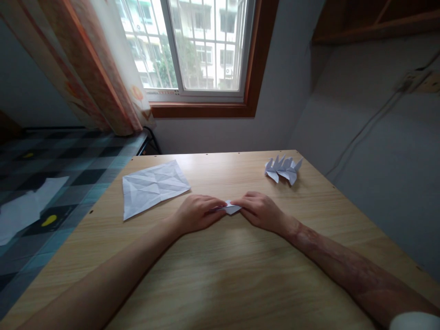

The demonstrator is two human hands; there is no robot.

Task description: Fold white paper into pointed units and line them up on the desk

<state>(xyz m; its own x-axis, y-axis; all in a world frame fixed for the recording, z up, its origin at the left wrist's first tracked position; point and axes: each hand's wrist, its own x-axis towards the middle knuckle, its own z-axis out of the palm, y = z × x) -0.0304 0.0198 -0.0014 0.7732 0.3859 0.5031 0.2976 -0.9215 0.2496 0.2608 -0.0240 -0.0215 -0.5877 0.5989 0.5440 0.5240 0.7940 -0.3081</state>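
While both hands sit flat on the wooden table (240, 275), a small folded paper piece (229, 207) is pinched between them at frame center. The left hand (195, 213) and right hand (261, 211) each press fingertips down on its ends. Its long axis runs left-right, with a pointed tip peeking upward. A creased sheet (153, 187) lies upper left, finished paper folds (283, 169) upper right.
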